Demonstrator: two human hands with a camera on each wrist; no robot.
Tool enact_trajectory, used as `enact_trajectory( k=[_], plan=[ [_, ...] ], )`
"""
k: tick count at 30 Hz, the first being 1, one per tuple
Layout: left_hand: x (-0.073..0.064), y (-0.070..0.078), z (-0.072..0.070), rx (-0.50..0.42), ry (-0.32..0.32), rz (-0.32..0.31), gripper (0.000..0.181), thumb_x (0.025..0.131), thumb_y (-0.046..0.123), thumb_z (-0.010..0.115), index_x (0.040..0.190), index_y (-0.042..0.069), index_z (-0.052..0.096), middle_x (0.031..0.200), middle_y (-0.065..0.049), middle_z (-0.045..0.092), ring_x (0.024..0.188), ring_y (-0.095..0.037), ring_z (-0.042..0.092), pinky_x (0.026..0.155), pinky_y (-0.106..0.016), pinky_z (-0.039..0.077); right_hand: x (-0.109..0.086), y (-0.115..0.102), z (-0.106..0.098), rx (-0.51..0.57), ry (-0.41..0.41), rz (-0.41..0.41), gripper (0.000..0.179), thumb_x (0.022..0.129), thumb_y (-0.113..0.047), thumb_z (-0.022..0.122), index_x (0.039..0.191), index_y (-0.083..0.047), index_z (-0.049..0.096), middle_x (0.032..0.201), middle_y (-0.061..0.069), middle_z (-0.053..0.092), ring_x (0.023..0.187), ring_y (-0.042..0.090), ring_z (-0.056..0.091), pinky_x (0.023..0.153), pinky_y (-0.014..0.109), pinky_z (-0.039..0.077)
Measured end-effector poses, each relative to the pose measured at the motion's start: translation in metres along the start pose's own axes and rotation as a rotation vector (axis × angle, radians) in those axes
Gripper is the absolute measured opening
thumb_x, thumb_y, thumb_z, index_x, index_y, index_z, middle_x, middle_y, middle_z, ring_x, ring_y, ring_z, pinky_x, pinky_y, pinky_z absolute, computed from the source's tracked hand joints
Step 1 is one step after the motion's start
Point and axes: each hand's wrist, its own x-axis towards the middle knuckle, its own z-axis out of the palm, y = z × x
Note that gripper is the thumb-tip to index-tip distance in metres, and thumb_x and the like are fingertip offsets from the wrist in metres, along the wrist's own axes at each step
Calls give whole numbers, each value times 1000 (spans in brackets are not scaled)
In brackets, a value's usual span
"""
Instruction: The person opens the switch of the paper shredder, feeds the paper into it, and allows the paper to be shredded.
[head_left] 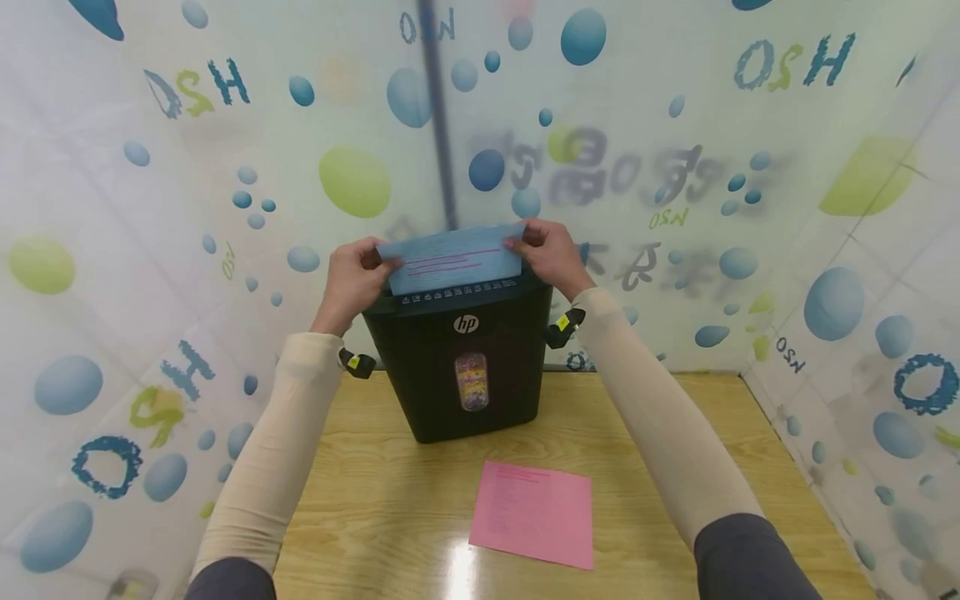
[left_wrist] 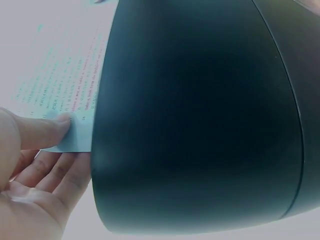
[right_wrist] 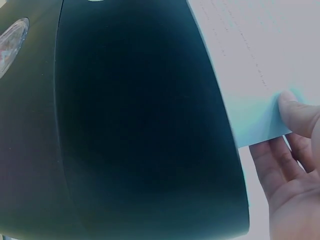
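A blue printed sheet of paper (head_left: 453, 257) stands upright at the top of a black HP paper shredder (head_left: 420, 358), its lower edge at the slot. My left hand (head_left: 352, 279) pinches the sheet's left side between thumb and fingers. On the opposite side my right hand (head_left: 553, 257) pinches it the same way. The left wrist view shows the left thumb (left_wrist: 47, 131) on the printed face, with fingers behind. In the right wrist view the right thumb (right_wrist: 299, 115) presses the sheet near its edge. How deep the paper sits in the slot is hidden.
A pink printed sheet (head_left: 532, 517) lies on the wooden table (head_left: 375, 508) in front of the shredder. Colourful scraps show through the shredder's small window (head_left: 472, 382). A curtain (head_left: 675, 167) with blue and green dots hangs behind and at both sides.
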Motion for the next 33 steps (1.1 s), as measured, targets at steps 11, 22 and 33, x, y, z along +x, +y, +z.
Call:
enact_trajectory(
  k=[11, 22, 33],
  plan=[
    [-3, -6, 2, 34, -55, -10, 12, 98, 17, 70, 96, 5, 69, 101, -19, 76, 92, -27, 71, 75, -30, 51, -4, 4, 1, -54, -38, 29, 16, 100, -23, 68, 95, -9, 62, 115, 14, 75, 108, 25, 70, 88, 39, 51],
    [-4, -4, 0, 59, -121, -28, 35, 99, 46, 66, 119, 18, 73, 106, -8, 71, 81, -23, 58, 72, -36, 49, -7, -7, -3, -157, -90, 38, 31, 101, -38, 65, 122, -15, 71, 129, 8, 70, 114, 25, 66, 97, 46, 51],
    [-5, 5, 1, 96, -170, -1, 57, 96, 58, 64, 135, 17, 65, 132, -11, 68, 121, -31, 63, 102, -52, 51, -13, -12, -4, -189, -204, 29, 41, 99, -52, 62, 128, -22, 66, 128, 0, 69, 119, 19, 64, 107, 47, 48]
  ],
)
